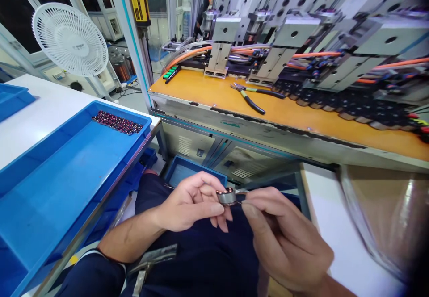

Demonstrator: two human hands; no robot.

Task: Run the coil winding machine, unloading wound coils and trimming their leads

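Between the thumb and fingers of my left hand (197, 201) is a small motor stator (227, 197), a grey metal ring with copper windings showing along its upper edge. It is held over my lap, in front of dark blue clothing. My right hand (284, 230) is closed in a pinch just right of the stator. Thin wire (239, 197) runs from the stator's right side to the pinched thumb and forefinger. The exact wire ends are hidden by the fingers.
A blue tray (67, 176) on the left table holds rows of similar stators (117, 123). Pliers (250, 95), a marker (172, 75) and a row of dark stators (335, 102) lie on the orange bench (194, 89) under machine fixtures. A white fan (70, 40) stands back left.
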